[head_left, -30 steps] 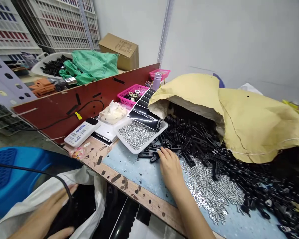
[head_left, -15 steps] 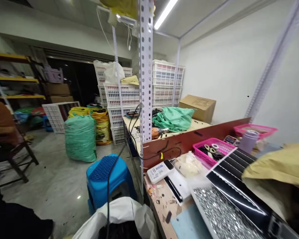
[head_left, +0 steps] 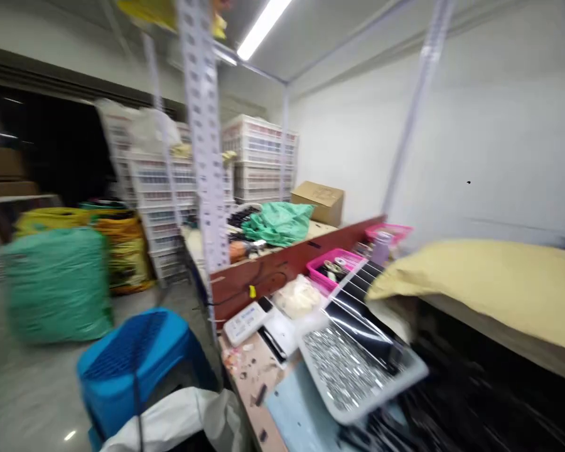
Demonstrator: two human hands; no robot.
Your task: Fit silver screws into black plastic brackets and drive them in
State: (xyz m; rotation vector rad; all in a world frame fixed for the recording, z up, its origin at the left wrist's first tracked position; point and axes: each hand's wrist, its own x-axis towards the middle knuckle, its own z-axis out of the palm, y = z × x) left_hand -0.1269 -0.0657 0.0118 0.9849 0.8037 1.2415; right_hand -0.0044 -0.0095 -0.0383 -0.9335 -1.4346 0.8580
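Note:
Neither of my hands shows in this blurred view. A grey plastic tray [head_left: 358,407] sits on the workbench, filled with small silver metal parts [head_left: 341,370]. A black panel with white lines [head_left: 358,323] lies behind it, partly over the tray. At the lower right, a dark heap of black plastic parts [head_left: 475,402] is smeared by motion, so single pieces cannot be made out. A yellow woven sack [head_left: 480,276] lies over the heap's far side. A pale blue mat [head_left: 292,408] covers the bench near the tray.
A white bag [head_left: 179,417] and blue plastic stool [head_left: 132,364] stand left of the bench. Behind it are a red-brown board [head_left: 258,282], pink baskets [head_left: 329,270], stacked white crates [head_left: 258,150], green sacks [head_left: 56,285], and a metal upright [head_left: 202,125].
My view has swung up and left from the bench towards the room. Both hands, seen earlier at the bag and the black parts, have left the picture.

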